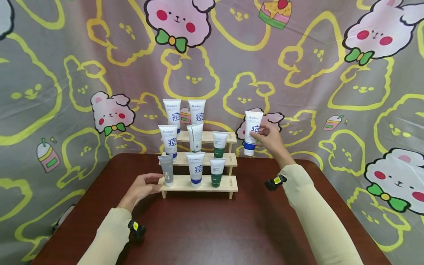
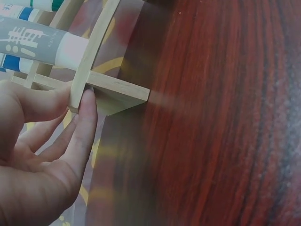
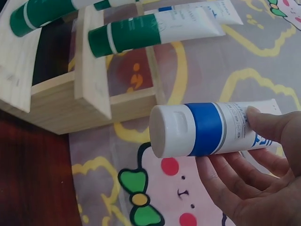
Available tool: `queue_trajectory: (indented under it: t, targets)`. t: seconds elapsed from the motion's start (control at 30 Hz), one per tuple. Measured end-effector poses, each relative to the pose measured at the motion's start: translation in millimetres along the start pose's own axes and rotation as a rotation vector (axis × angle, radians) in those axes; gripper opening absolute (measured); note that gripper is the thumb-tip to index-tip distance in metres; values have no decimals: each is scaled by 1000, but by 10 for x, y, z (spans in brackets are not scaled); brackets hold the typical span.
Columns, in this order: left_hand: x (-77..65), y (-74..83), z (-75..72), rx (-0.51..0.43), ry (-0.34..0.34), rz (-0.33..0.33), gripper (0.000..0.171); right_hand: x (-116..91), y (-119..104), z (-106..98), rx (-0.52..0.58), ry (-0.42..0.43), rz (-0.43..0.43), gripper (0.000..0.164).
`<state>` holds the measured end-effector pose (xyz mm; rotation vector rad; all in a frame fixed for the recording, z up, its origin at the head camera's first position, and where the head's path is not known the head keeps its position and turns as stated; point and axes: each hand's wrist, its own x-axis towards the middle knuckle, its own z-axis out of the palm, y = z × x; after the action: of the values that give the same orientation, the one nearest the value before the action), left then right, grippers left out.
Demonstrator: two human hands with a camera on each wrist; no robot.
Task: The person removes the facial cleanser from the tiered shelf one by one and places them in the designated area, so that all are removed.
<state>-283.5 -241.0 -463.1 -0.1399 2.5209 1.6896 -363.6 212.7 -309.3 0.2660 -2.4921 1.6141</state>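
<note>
A white squeeze tube with a blue band is up in the air to the right of a tiered wooden stand. My right hand grips it between thumb and fingers, its cap pointing down in the head view. At the stand's lower left corner, my left hand pinches the end of the bottom step between thumb and fingers. Just above those fingers stands a grey tube with a white cap. Beside it on that step are a blue-and-white tube and a green-and-white tube.
Higher steps carry a white tube, a small green-and-white tube and several blue-and-white tubes. The stand rests on a dark red-brown table. A patterned cloth hangs behind the table and along its sides.
</note>
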Motion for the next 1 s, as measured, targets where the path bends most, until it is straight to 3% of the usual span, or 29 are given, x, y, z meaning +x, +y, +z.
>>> queue_trajectory:
  t: [0.2, 0.5, 1.0]
  targets:
    - [-17, 4, -13, -3, -14, 0, 52, -74, 162, -43, -12, -12, 57, 59]
    - [-13, 13, -19, -1, -13, 12, 51, -133, 323, -53, -28, -12, 88, 57]
    - [-30, 34, -3, 35, 12, -2, 49, -205, 686, 156, -32, -36, 198, 60]
